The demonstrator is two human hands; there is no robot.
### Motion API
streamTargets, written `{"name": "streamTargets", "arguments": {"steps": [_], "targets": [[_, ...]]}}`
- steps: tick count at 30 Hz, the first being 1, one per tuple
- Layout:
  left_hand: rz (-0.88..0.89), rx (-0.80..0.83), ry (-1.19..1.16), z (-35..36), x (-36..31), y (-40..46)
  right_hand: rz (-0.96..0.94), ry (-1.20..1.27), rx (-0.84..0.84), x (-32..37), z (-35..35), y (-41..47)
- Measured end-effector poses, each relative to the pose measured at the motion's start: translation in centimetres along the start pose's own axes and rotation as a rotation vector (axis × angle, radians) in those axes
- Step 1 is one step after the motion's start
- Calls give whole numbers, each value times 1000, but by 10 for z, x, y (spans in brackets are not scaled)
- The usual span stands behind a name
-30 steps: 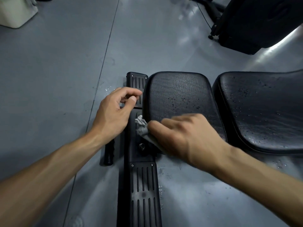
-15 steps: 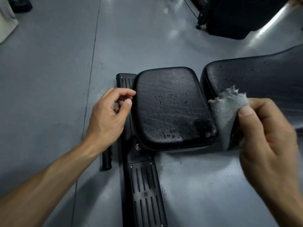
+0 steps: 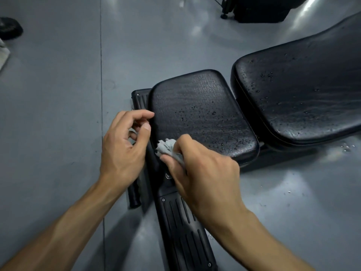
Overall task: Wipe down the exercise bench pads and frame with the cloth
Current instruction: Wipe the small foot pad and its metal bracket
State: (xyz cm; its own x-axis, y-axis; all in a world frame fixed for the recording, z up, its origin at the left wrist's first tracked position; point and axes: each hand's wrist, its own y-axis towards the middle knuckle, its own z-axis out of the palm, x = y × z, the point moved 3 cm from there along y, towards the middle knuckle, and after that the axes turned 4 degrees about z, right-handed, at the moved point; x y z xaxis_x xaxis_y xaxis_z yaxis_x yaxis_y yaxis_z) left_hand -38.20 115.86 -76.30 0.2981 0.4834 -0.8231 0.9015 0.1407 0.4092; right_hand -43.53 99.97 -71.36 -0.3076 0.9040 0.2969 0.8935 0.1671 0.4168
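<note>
Grey cloth point(image 3: 168, 148) sits bunched in my right hand point(image 3: 203, 173), the fingers point(image 3: 180, 142) curled round it and pinching it against the near left corner of the small black seat pad point(image 3: 199, 108). My left hand point(image 3: 122, 151) is just beside it, on the pad's left edge; its fingers point(image 3: 143, 115) are curled with thumb and forefinger close together, and I cannot tell whether they grasp anything. Water drops bead on the pad beyond my right fingers, and more on the larger back pad point(image 3: 304, 90) further right. Under both hands runs the ribbed black frame point(image 3: 183, 235), with a short grip point(image 3: 133, 194) below my left wrist. The floor point(image 3: 58, 114) is glossy grey.
</note>
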Motion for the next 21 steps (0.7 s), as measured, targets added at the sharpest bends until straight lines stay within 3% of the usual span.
{"name": "streamTargets", "arguments": {"steps": [5,10,16,21], "targets": [[13,6,-7,5,1,-1,-13,-51,-118,-10,-7,-7],[19,12,3,7,4,-1,149,-111,-208,-49,-33,-2],[19,8,7,10,-1,-1,-26,-49,-137,-27,-9,-12],[24,17,2,8,0,-2,189,-106,-212,-68,-41,-5]]}}
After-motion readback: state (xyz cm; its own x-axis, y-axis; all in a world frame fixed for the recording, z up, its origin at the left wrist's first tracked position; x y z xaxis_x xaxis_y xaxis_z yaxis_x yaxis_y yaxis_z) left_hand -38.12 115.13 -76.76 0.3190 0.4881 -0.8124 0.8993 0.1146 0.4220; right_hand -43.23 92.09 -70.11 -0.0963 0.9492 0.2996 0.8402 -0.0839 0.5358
